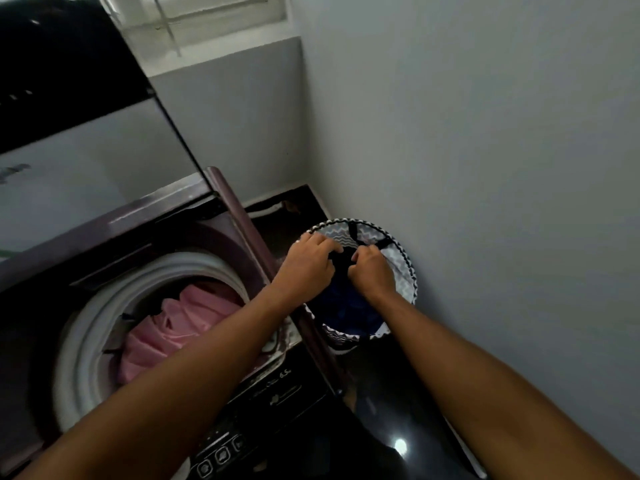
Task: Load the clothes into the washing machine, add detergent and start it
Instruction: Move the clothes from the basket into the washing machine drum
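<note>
The top-loading washing machine (194,237) stands at the left with its lid (86,161) raised. Pink clothes (173,327) lie in its drum. To its right on the floor sits a round laundry basket (403,254) with a zigzag-patterned rim. Dark blue and black clothes (346,303) fill the basket. Both my hands reach into it: my left hand (306,263) and my right hand (372,271) each grip a dark garment (337,259) near the top of the pile.
A grey wall (485,168) runs close along the right, right behind the basket. The machine's control panel (235,441) with its buttons lies near the bottom edge. The floor (391,410) is dark and glossy. A window (214,19) is at the back.
</note>
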`<state>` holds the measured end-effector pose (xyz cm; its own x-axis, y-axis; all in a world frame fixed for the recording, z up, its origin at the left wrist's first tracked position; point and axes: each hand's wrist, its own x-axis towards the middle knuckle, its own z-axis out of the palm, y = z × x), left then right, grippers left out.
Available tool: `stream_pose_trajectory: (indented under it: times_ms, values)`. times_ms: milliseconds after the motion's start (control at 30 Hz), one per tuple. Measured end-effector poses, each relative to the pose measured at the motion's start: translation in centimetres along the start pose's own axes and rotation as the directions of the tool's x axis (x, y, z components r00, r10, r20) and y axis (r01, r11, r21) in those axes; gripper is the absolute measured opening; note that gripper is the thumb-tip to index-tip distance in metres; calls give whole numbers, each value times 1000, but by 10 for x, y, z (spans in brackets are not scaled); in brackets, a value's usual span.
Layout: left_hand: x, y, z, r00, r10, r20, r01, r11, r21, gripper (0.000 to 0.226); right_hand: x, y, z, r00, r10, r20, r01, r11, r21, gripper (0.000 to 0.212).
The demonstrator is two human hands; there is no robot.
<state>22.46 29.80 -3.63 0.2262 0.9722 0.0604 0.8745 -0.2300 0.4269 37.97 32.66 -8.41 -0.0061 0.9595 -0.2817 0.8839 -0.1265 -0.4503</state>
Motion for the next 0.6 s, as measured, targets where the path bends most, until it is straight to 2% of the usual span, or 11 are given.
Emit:
stream_pose_trajectory:
  times_ms: [133,233,300,467,600]
  values:
    - [34,-7,44,975,-64,215,65,998,1,35,25,40,16,991,47,124,-45,999,-21,20]
    - [47,-16,72,916,-173,362,178,984,21,34,40,63,32,967,56,250,-47,998,-42,27]
    - [64,-26,89,875,-197,443,193,980,54,35,53,78,45,948,89,305,-80,996,-42,37]
    - [108,-54,120,834,-291,468,295,953,67,40,85,112,89,910,175,376,-143,984,-110,46]
    - [116,-61,158,791,-327,517,354,934,49,41,101,125,128,819,312,481,-265,950,-165,58]
